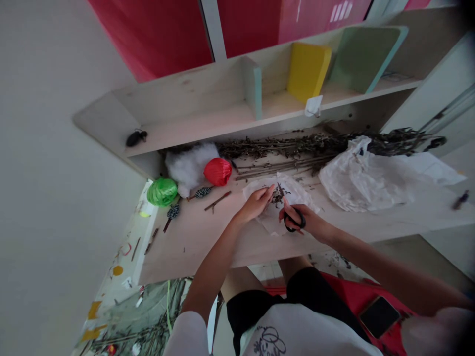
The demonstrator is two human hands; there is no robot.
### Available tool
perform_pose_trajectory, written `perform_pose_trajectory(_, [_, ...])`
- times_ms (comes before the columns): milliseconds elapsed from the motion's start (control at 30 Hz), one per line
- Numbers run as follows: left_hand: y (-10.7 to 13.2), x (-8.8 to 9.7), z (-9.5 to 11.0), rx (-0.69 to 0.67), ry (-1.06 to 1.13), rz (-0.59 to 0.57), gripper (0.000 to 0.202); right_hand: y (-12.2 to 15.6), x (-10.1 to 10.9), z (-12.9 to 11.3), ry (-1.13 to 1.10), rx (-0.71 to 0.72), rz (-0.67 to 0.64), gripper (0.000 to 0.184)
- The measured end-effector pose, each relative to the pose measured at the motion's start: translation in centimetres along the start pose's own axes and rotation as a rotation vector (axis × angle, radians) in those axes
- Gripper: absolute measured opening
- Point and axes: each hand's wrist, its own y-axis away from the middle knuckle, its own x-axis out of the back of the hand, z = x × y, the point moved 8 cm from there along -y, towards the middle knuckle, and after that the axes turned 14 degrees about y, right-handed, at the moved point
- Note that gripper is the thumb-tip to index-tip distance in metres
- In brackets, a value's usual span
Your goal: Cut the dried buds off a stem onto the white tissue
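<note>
Gripping black-handled scissors (302,221), the right hand (295,213) has its fingers curled through and around the looped handles, with the slim blades pointing far and left over a small heap of dark, brittle dried plant bits (277,199). The left hand (260,200) lies just left of the blades, its fingers narrow, drawn together and stretched toward the heap; whether they pinch a piece, I cannot tell. The plant bits rest on a thin, crinkled white plastic sheet (302,195), spread on the smooth, pale wood-look desk (222,247) between and beyond the two hands.

To the right sits a puffed, creased white plastic bag (363,180). Along the far side run long, thin dry stems (282,165) with shrivelled, dark leafy tips, bunched below the shelf (193,121). On the left, a cloudy tuft of white fibre stuffing (191,165) lies beside a rounded, glossy red bundle (217,171) and a ribbed, shiny green bundle (162,192). Near these are two spindle-shaped, black-and-white patterned pieces on sticks, one farther right (203,192) and one nearer left (172,211), and a bare forked twig (217,200). On the shelf stand a flat, round-cornered yellow divider (307,71) and a broader green one (365,59).
</note>
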Motion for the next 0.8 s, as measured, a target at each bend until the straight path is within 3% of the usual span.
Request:
perform_pose_trajectory(333, [0.1, -0.1, 0.1, 0.022, -0.002, 0.000, 0.054, 0.7, -1.4, 0.0, 0.026, -0.052, -0.174, 0.065])
perform_pose_trajectory(667, [0.1, -0.2, 0.2, 0.015, -0.026, -0.007, 0.055, -0.1, 0.1, -0.5, -0.026, 0.033, 0.021, 0.064])
perform_pose_trajectory(800, [0.0, 0.0, 0.0, 0.008, 0.007, 0.002, 0.055, 0.1, -0.2, 0.0, -0.012, -0.020, -0.042, 0.067])
